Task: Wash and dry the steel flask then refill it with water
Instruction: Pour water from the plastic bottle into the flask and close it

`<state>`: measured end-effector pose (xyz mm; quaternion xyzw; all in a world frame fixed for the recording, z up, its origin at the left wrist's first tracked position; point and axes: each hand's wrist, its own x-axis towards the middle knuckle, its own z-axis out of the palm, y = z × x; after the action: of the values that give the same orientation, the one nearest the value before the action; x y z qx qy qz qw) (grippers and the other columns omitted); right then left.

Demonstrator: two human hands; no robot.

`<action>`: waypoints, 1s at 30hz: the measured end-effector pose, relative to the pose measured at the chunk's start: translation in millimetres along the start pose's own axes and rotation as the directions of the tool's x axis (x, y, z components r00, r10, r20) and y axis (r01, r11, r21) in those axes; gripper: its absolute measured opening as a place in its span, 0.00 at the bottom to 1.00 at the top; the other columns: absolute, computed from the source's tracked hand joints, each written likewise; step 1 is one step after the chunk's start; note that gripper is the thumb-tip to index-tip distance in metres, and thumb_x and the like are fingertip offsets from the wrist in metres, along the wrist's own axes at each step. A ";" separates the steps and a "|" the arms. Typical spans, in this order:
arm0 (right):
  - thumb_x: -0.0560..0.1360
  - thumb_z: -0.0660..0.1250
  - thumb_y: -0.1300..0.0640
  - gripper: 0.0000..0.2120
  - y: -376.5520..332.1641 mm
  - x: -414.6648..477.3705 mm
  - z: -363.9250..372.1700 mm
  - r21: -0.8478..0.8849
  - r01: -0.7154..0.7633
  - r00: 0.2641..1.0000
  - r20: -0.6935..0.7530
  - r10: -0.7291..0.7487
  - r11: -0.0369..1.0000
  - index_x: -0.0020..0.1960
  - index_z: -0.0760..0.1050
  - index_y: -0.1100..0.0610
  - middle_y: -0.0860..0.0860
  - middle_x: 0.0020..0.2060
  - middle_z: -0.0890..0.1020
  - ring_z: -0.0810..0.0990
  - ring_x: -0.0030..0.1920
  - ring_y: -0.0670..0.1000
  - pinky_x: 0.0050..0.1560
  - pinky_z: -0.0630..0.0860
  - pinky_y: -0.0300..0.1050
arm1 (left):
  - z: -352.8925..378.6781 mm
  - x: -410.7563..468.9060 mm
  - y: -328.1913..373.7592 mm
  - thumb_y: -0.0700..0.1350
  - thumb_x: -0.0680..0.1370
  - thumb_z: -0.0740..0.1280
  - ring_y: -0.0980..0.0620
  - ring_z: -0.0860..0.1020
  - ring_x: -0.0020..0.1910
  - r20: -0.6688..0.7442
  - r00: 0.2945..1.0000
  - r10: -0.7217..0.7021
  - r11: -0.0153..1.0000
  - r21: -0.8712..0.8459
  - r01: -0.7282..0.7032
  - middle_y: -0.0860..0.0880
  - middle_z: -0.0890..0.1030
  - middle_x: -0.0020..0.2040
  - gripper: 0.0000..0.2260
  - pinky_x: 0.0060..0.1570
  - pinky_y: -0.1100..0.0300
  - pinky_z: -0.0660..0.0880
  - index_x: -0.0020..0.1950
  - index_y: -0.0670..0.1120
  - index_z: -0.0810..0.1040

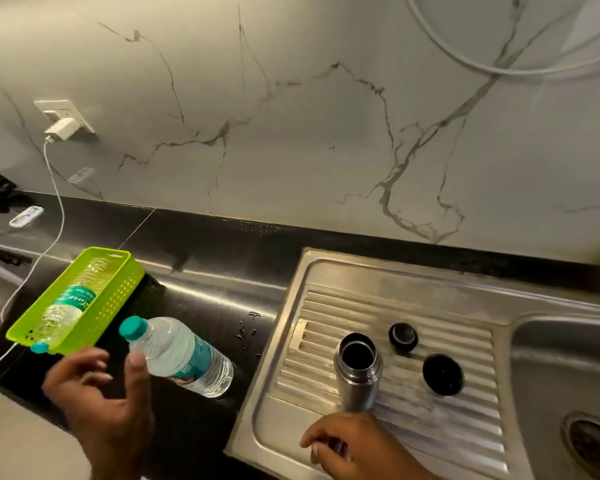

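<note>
Steel cylindrical flask (357,386) stands open on ribbed drainboard (430,427).

Head view looks down, close over counter (222,275) and sink (343,268)

Pretty dim, warm indoor light; soft glare streaks on the black counter (222,282), wide-angle bending at edges, slightly soft overall.

A green basket (118,299) stands on the black counter (222,268). A white charger (62,129) sits in the wall socket (45,107).
</note>
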<state>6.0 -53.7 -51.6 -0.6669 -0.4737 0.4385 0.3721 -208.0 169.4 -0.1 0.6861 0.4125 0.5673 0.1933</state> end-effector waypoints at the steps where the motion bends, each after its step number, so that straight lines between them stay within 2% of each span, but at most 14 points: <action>1: 0.78 0.68 0.50 0.07 -5.1 3.0 3.9 0.010 0.003 1.000 -0.003 -0.003 1.000 0.53 0.84 0.43 0.42 0.47 0.86 0.83 0.49 0.41 0.52 0.75 0.30 | -2.6 19.1 0.0 0.58 0.77 0.67 0.58 0.72 0.47 0.057 0.998 0.007 1.000 0.007 -0.007 0.58 0.71 0.55 0.14 0.46 0.61 0.69 0.59 0.61 0.67; 3: 0.79 0.68 0.50 0.09 -14.7 7.6 10.5 0.035 0.005 1.000 -0.029 -0.004 0.999 0.56 0.84 0.47 0.43 0.46 0.86 0.83 0.50 0.42 0.52 0.76 0.32 | -1.7 51.4 -2.1 0.60 0.77 0.66 0.53 0.76 0.52 0.238 0.971 -0.037 0.999 0.020 0.033 0.53 0.74 0.57 0.15 0.51 0.56 0.73 0.61 0.60 0.70; 5: 0.79 0.68 0.50 0.09 -22.0 12.5 15.0 0.052 -0.009 0.998 -0.064 0.012 0.999 0.56 0.84 0.47 0.43 0.46 0.86 0.84 0.49 0.44 0.52 0.78 0.36 | 4.6 77.6 -8.6 0.62 0.75 0.66 0.53 0.78 0.56 0.494 0.867 -0.066 0.997 -0.006 0.080 0.49 0.78 0.60 0.19 0.54 0.60 0.75 0.62 0.54 0.74; 7: 0.79 0.69 0.50 0.09 -26.2 21.5 23.5 0.065 -0.037 0.990 -0.134 0.046 0.997 0.57 0.84 0.47 0.44 0.45 0.87 0.84 0.48 0.46 0.51 0.79 0.38 | 13.3 97.5 -12.5 0.61 0.74 0.66 0.56 0.80 0.58 0.742 0.670 -0.034 0.989 -0.072 0.130 0.53 0.81 0.60 0.21 0.55 0.62 0.77 0.61 0.52 0.78; 9: 0.78 0.70 0.52 0.09 -36.1 35.0 35.0 0.066 -0.064 0.973 -0.216 0.077 0.996 0.58 0.84 0.48 0.45 0.45 0.86 0.84 0.47 0.47 0.49 0.80 0.40 | 20.4 111.1 -17.6 0.60 0.73 0.68 0.53 0.82 0.59 0.894 0.448 0.018 0.982 -0.100 0.160 0.52 0.84 0.59 0.20 0.56 0.58 0.79 0.60 0.53 0.82; 11: 0.77 0.72 0.53 0.12 -48.9 50.9 50.5 0.074 -0.071 0.954 -0.287 0.089 0.995 0.61 0.82 0.48 0.45 0.48 0.85 0.83 0.48 0.48 0.49 0.81 0.43 | 25.4 117.0 -18.7 0.59 0.73 0.69 0.53 0.84 0.54 0.937 0.338 0.082 0.980 -0.138 0.142 0.51 0.86 0.55 0.15 0.53 0.58 0.80 0.55 0.54 0.85; 14: 0.73 0.77 0.44 0.29 -68.1 76.4 73.4 0.064 -0.082 0.942 -0.320 0.098 0.995 0.71 0.72 0.38 0.37 0.60 0.78 0.77 0.59 0.41 0.55 0.80 0.42 | 30.3 117.8 -19.2 0.58 0.77 0.68 0.50 0.85 0.48 0.926 0.331 0.184 0.959 -0.243 0.145 0.49 0.87 0.46 0.13 0.48 0.57 0.80 0.42 0.50 0.84; 16: 0.68 0.80 0.40 0.44 -83.0 88.7 85.1 0.016 -0.093 0.950 -0.297 0.094 0.996 0.76 0.59 0.30 0.31 0.69 0.68 0.67 0.69 0.35 0.69 0.72 0.43 | 32.3 114.4 -15.4 0.60 0.77 0.67 0.49 0.85 0.44 0.924 0.303 0.234 0.947 -0.288 0.144 0.48 0.86 0.42 0.15 0.43 0.53 0.80 0.39 0.52 0.83; 18: 0.66 0.82 0.42 0.51 -104.9 95.4 90.5 0.042 -0.057 0.964 -0.258 0.066 0.997 0.76 0.52 0.26 0.27 0.73 0.61 0.58 0.74 0.33 0.75 0.63 0.42 | 32.3 107.2 -7.8 0.61 0.78 0.67 0.48 0.84 0.39 0.923 0.239 0.301 0.924 -0.344 0.165 0.48 0.86 0.40 0.15 0.36 0.53 0.80 0.40 0.53 0.83; 21: 0.66 0.83 0.47 0.52 -118.8 96.5 96.0 0.171 0.013 0.956 -0.291 0.037 0.985 0.77 0.52 0.28 0.27 0.73 0.64 0.62 0.75 0.34 0.76 0.65 0.44 | 34.1 88.7 5.1 0.56 0.80 0.67 0.48 0.82 0.36 0.913 0.164 0.373 0.873 -0.405 0.270 0.47 0.84 0.39 0.16 0.35 0.57 0.78 0.40 0.46 0.83; 24: 0.65 0.82 0.41 0.45 -112.9 87.3 96.0 0.148 -0.052 0.904 -0.412 0.109 0.988 0.74 0.59 0.36 0.33 0.64 0.74 0.73 0.67 0.36 0.71 0.73 0.53 | 36.4 68.4 22.3 0.54 0.81 0.67 0.50 0.82 0.36 0.920 0.150 0.362 0.842 -0.392 0.371 0.46 0.84 0.39 0.17 0.38 0.62 0.76 0.41 0.43 0.84; 26: 0.67 0.83 0.47 0.49 -107.5 73.4 89.9 0.152 -0.065 0.885 -0.449 0.127 0.986 0.78 0.55 0.40 0.33 0.63 0.76 0.74 0.67 0.38 0.70 0.74 0.48 | 39.7 54.4 35.0 0.52 0.82 0.68 0.52 0.82 0.37 0.918 0.137 0.373 0.825 -0.396 0.403 0.47 0.85 0.38 0.16 0.40 0.64 0.75 0.40 0.43 0.84; 28: 0.69 0.83 0.55 0.56 -100.6 56.9 84.8 0.189 -0.061 0.883 -0.448 0.141 0.980 0.79 0.44 0.40 0.27 0.65 0.73 0.71 0.70 0.35 0.69 0.70 0.35 | 43.7 41.3 46.7 0.53 0.81 0.69 0.52 0.81 0.36 0.908 0.077 0.411 0.824 -0.406 0.396 0.49 0.84 0.38 0.14 0.38 0.62 0.75 0.40 0.45 0.84; 30: 0.69 0.82 0.57 0.54 -94.1 43.1 82.4 0.208 -0.036 0.877 -0.463 0.131 0.978 0.75 0.45 0.37 0.28 0.64 0.74 0.72 0.69 0.36 0.67 0.71 0.33 | 48.8 30.3 53.5 0.53 0.80 0.70 0.50 0.82 0.37 0.907 0.011 0.420 0.835 -0.391 0.387 0.50 0.85 0.40 0.13 0.37 0.57 0.78 0.42 0.46 0.84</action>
<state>-92.8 20.2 -3.6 -0.7345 -0.2943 0.3214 0.5201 -143.2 171.7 44.1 0.7949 -0.0391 0.0077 0.6054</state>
